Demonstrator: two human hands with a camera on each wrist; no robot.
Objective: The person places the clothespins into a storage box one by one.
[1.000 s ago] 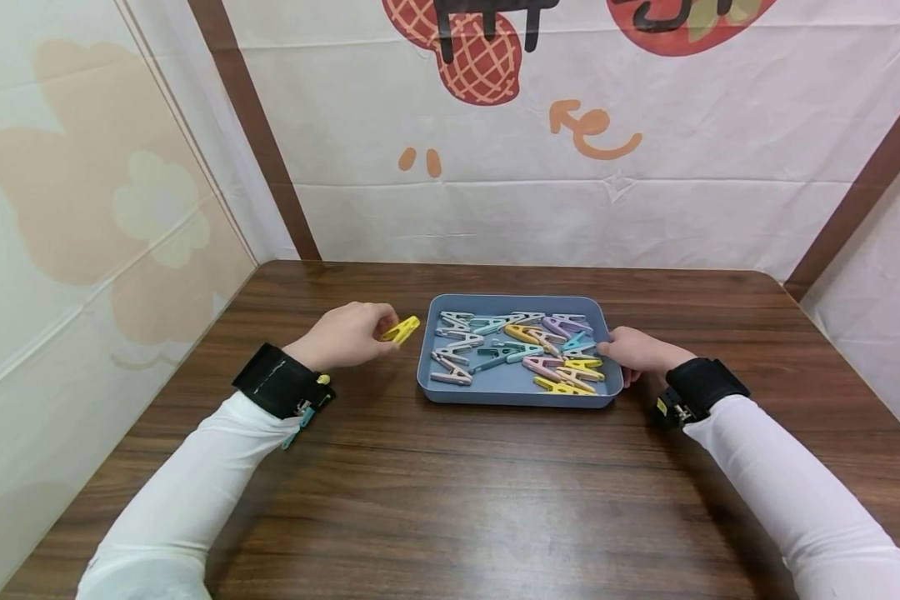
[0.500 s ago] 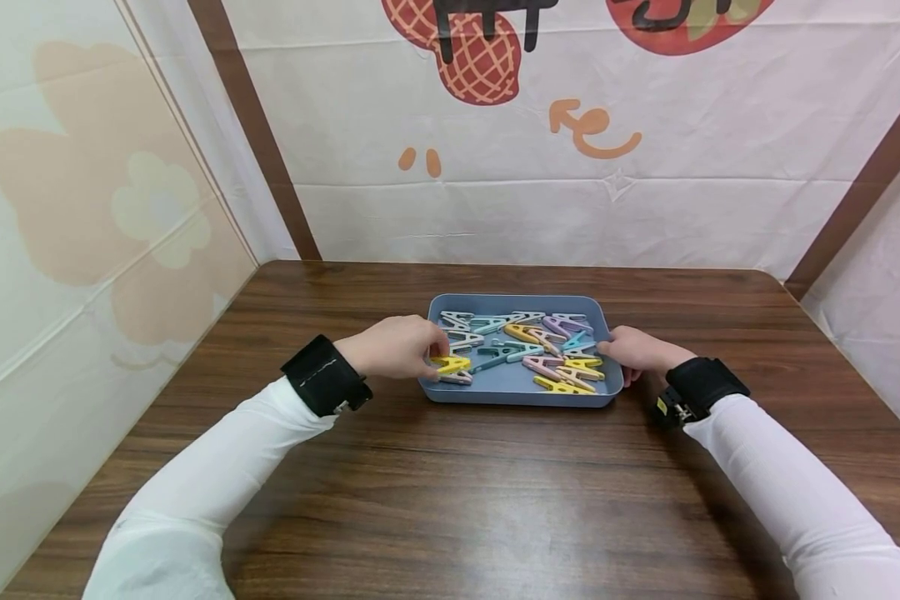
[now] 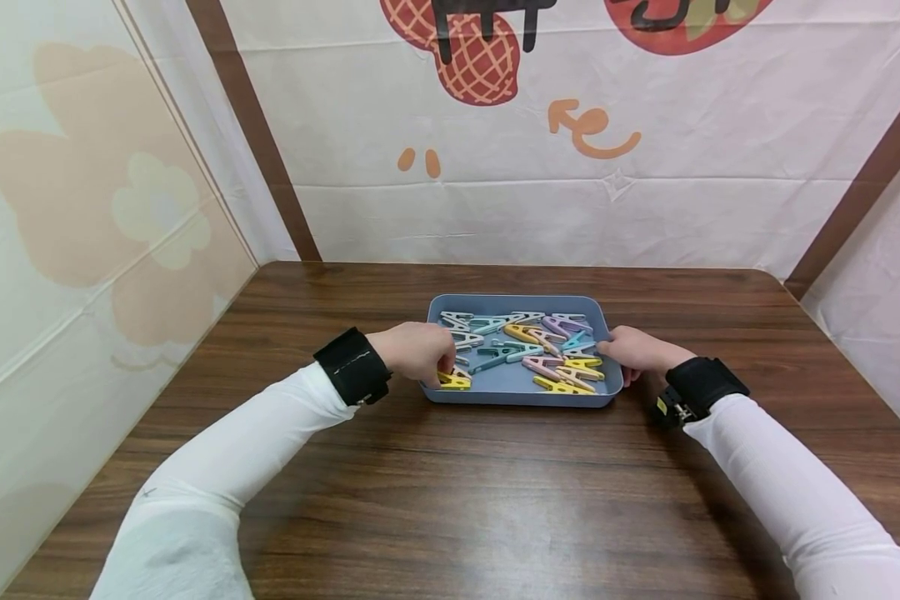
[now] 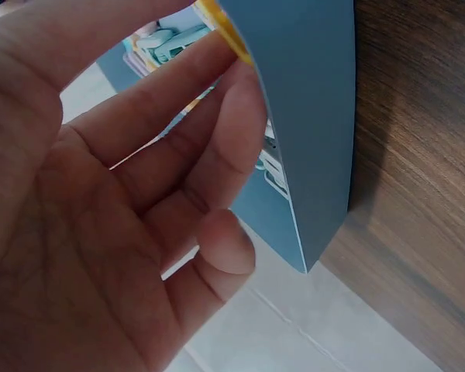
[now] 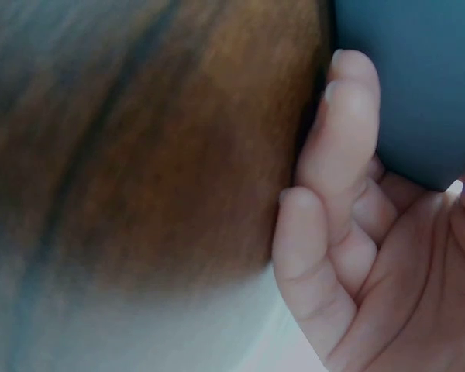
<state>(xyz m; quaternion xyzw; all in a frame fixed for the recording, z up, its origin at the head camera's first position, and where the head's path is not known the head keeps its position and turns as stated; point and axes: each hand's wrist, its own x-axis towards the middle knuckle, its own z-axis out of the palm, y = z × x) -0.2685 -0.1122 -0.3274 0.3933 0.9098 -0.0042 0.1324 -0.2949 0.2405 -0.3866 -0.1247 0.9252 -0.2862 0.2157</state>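
My left hand (image 3: 418, 352) reaches over the left end of a blue-grey tray (image 3: 517, 399) and pinches a yellow clothespin (image 3: 457, 384) low inside the tray's near left corner. In the left wrist view, the yellow clothespin (image 4: 223, 29) shows by the fingertips, next to the tray wall (image 4: 310, 108); its far end is hidden. My right hand (image 3: 636, 350) grips the tray's right end, thumb over the rim. Its curled fingers (image 5: 337, 147) lie against the outer wall in the right wrist view. Several other clothespins (image 3: 521, 352) in white, teal, purple, pink and yellow lie in the tray.
The tray stands on a dark wooden table (image 3: 450, 500), toward its far side. Behind the table hangs a white printed cloth (image 3: 495, 208), and another cloth (image 3: 105, 250) borders the left side. Both wrists wear black bands.
My left hand has carried the yellow clothespin rightward from beside the tray, over its left rim and down into the near left corner. The right hand and tray have stayed put.
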